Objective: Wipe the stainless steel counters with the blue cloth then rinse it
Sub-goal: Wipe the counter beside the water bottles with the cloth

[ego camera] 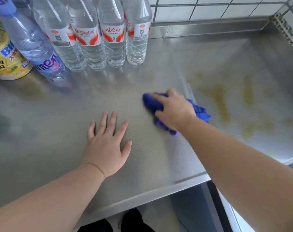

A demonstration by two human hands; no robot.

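A crumpled blue cloth [153,102] lies on the stainless steel counter [58,131] near its middle. My right hand [173,109] is on top of the cloth, its fingers curled round the bunched fabric, and part of the cloth sticks out behind the wrist. My left hand [107,144] lies flat on the bare counter to the left of the cloth, fingers spread and straight, holding nothing. Yellowish streaks [222,104] mark the counter to the right of the cloth.
Several clear water bottles [112,39] stand in a row at the back left, beside a blue-capped bottle [30,41] and a yellow tub [6,62]. A white tiled wall [209,9] borders the back. The counter's front edge [142,195] runs near my feet.
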